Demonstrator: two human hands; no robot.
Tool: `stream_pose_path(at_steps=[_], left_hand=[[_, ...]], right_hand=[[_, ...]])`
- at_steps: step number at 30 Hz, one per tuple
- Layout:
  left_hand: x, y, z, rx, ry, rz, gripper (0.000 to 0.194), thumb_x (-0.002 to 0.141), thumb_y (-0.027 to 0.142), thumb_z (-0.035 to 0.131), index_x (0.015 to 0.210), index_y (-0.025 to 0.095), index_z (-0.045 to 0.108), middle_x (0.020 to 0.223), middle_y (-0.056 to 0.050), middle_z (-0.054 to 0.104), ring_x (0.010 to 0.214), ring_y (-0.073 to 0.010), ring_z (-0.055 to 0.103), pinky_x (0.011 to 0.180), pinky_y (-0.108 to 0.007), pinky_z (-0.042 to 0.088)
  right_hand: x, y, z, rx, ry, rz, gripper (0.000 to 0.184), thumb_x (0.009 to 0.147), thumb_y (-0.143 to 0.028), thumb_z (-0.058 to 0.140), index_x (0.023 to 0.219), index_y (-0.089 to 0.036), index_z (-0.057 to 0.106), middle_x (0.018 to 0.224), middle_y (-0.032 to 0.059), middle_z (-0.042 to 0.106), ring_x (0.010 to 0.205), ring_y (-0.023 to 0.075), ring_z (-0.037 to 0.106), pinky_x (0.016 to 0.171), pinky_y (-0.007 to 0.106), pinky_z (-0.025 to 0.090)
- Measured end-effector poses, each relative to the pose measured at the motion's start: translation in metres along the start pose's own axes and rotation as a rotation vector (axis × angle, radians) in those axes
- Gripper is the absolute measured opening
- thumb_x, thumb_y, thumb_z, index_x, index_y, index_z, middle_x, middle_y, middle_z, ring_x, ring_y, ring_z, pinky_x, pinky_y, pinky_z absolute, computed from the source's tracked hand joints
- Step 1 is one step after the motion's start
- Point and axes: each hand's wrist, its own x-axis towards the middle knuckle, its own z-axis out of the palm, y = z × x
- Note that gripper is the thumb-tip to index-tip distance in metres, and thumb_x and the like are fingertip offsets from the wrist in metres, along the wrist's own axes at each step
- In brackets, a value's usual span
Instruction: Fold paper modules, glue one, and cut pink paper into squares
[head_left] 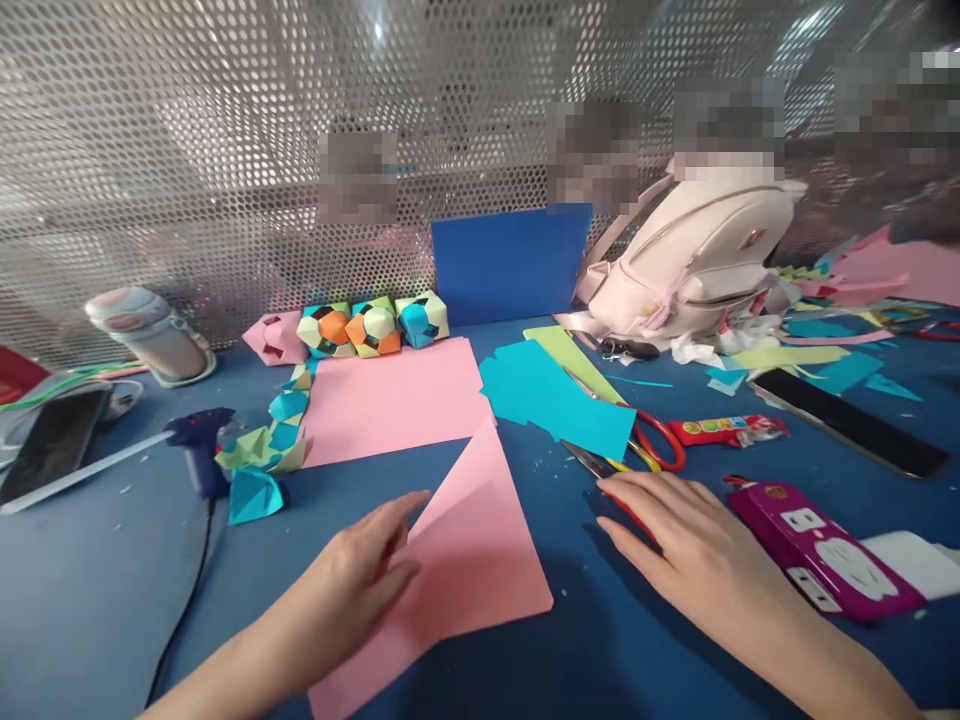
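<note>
Evidently, a pair of bare hands over pink paper and scissors on a blue table (262, 620).
The folded pink sheet (487, 560) lies at lower centre, under the left hand (349, 575), whose index finger and thumb stand apart near its slanting edge, perhaps to steady the fold; I can't tell whether the curled fingers pinch anything. Right of centre, the right hand (675, 530) is palm down, fingers loosely spread over red-handled scissors (628, 503), which probably lie there for easy reach. Blue paper pieces (525, 390) partly cover the blades. The glue gun (201, 450) stands at left, perhaps keeping its nozzle off the table. Marks on the red wrapper (709, 431) and purple power strip (832, 550) are too small to read; no brand is legible.
</note>
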Motion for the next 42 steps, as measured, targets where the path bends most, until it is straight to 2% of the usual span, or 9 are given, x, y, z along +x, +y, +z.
stream_pose_path(at_steps=[5, 11, 15, 20, 23, 26, 32, 37, 42], left_hand=[[-0.002, 0.004, -0.03, -0.386, 0.022, -0.142, 0.022, 0.081, 0.039, 0.06, 0.071, 0.021, 0.065, 0.068, -0.001, 0.06, 0.061, -0.0142, 0.056, 0.054, -0.023, 0.045], [-0.001, 0.009, -0.021, -1.104, 0.296, -0.473, 0.031, 0.063, 0.041, 0.079, 0.073, 0.02, 0.059, 0.07, 0.001, 0.064, 0.057, -0.0132, 0.059, 0.048, -0.021, 0.046], [-0.001, 0.023, 0.008, -1.299, 0.202, -0.476, 0.03, 0.064, 0.034, 0.081, 0.073, 0.018, 0.058, 0.071, 0.001, 0.066, 0.06, -0.0107, 0.06, 0.055, -0.02, 0.048], [-0.009, 0.034, 0.029, -1.37, 0.042, -0.401, 0.032, 0.072, 0.034, 0.076, 0.095, 0.019, 0.062, 0.094, -0.005, 0.07, 0.082, -0.0175, 0.066, 0.074, -0.03, 0.054], [-0.014, 0.034, 0.035, -1.339, -0.043, -0.377, 0.039, 0.075, 0.037, 0.073, 0.107, 0.021, 0.06, 0.1, -0.006, 0.069, 0.084, -0.0189, 0.067, 0.078, -0.034, 0.054], [-0.015, 0.028, 0.039, -1.224, -0.047, -0.323, 0.031, 0.077, 0.042, 0.07, 0.094, 0.019, 0.059, 0.088, -0.004, 0.067, 0.08, -0.0168, 0.065, 0.081, -0.035, 0.054], [-0.013, 0.01, 0.043, -0.545, 0.107, 0.03, 0.019, 0.088, 0.038, 0.053, 0.095, 0.021, 0.059, 0.099, -0.007, 0.064, 0.094, -0.0196, 0.062, 0.083, -0.035, 0.054], [-0.011, 0.002, 0.042, -0.135, 0.24, 0.314, 0.015, 0.091, 0.024, 0.049, 0.103, 0.021, 0.058, 0.107, -0.01, 0.062, 0.103, -0.0203, 0.06, 0.087, -0.037, 0.053], [-0.008, -0.006, 0.043, 0.095, 0.3, 0.33, 0.019, 0.091, 0.024, 0.049, 0.108, 0.02, 0.055, 0.119, -0.013, 0.058, 0.111, -0.0242, 0.057, 0.091, -0.043, 0.051]], right_hand=[[0.004, -0.013, -0.007, 0.347, -0.077, 0.157, 0.022, 0.091, -0.037, 0.047, 0.108, -0.03, 0.059, 0.104, 0.0083, 0.069, 0.101, 0.0279, 0.063, 0.087, 0.047, 0.048], [0.005, -0.027, -0.013, 0.848, -0.383, 0.347, 0.048, 0.085, -0.052, 0.056, 0.126, -0.028, 0.051, 0.11, 0.0097, 0.064, 0.098, 0.0247, 0.061, 0.083, 0.041, 0.051], [0.012, -0.045, -0.015, 1.213, -0.636, 0.341, 0.062, 0.082, -0.054, 0.058, 0.132, -0.021, 0.044, 0.121, 0.0123, 0.057, 0.096, 0.0204, 0.058, 0.08, 0.034, 0.049], [0.02, -0.07, -0.018, 1.298, -0.559, 0.377, 0.035, 0.083, -0.048, 0.058, 0.099, -0.017, 0.06, 0.091, 0.0043, 0.061, 0.082, 0.0158, 0.052, 0.073, 0.028, 0.043], [0.026, -0.072, -0.019, 1.233, -0.523, 0.42, 0.03, 0.084, -0.044, 0.055, 0.071, -0.017, 0.055, 0.067, -0.0018, 0.05, 0.065, 0.0119, 0.045, 0.061, 0.025, 0.037], [0.045, -0.054, -0.017, 1.193, -0.435, 0.44, 0.027, 0.084, -0.041, 0.054, 0.07, -0.018, 0.054, 0.066, -0.0027, 0.049, 0.063, 0.0109, 0.044, 0.059, 0.024, 0.036], [0.126, 0.038, 0.005, 0.763, -0.124, 0.615, 0.013, 0.082, -0.026, 0.05, 0.081, -0.016, 0.06, 0.074, 0.0023, 0.061, 0.061, 0.0111, 0.052, 0.057, 0.023, 0.042], [0.162, 0.101, 0.037, 0.536, -0.19, 0.651, 0.014, 0.075, -0.018, 0.055, 0.079, -0.01, 0.066, 0.064, 0.0024, 0.061, 0.054, 0.0116, 0.051, 0.052, 0.023, 0.038], [0.159, 0.125, 0.057, 0.347, -0.334, 0.561, 0.017, 0.072, -0.017, 0.057, 0.08, -0.01, 0.07, 0.065, 0.0041, 0.065, 0.059, 0.0144, 0.056, 0.054, 0.023, 0.04]])
